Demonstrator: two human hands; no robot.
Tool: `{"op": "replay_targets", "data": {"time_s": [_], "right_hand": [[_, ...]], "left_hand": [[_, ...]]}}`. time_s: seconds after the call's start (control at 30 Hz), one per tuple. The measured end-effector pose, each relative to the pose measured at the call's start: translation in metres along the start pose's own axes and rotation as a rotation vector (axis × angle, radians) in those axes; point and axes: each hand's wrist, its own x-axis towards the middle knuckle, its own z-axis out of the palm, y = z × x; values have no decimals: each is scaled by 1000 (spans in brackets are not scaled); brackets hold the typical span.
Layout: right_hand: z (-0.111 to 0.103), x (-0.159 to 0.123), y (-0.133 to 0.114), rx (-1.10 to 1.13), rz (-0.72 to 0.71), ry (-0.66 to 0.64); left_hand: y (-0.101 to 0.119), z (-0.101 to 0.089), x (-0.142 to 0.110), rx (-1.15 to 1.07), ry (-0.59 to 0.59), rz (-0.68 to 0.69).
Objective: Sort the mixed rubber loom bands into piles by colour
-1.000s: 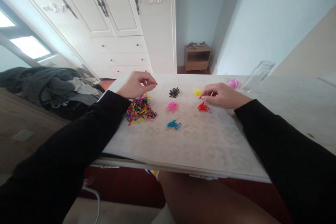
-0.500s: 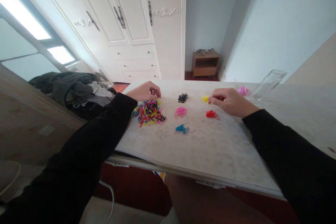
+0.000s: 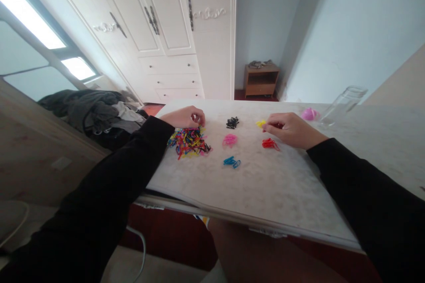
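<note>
A mixed heap of colourful small rubber bands [image 3: 189,143] lies at the left of the table. My left hand [image 3: 186,118] is at the heap's far edge with its fingers curled into a pinch; what they hold, if anything, is too small to see. At the right, my right hand [image 3: 287,129] has its thumb and finger pinched at the small pile of yellow rubber bands [image 3: 260,123], partly covering it. Any band between those fingertips cannot be made out. Between the hands lie piles of black [image 3: 232,122], pink [image 3: 229,140] and blue rubber bands [image 3: 231,162]. Red rubber bands [image 3: 270,143] lie just below my right hand.
A clear glass jar [image 3: 343,106] and a pink round object [image 3: 310,114] stand behind my right hand on the white table [image 3: 265,194]. Dark clothes [image 3: 89,112] are heaped beyond the left edge. A white wardrobe [image 3: 212,53] and small wooden cabinet [image 3: 261,80] stand behind.
My view has shifted left and up. My right hand has come to the yellow pile, its fingertips touching the edge. My left hand has curled its fingers at the heap's far edge.
</note>
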Motion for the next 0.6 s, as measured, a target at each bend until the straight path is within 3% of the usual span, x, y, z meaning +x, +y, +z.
{"op": "replay_targets", "data": {"time_s": [0.37,0.6], "right_hand": [[1,-1,1,3,29,-24],[0,-1,1,-10,32,-38]], "left_hand": [[1,1,0,26,-26,36],[3,2,0,-28,27,99]]}}
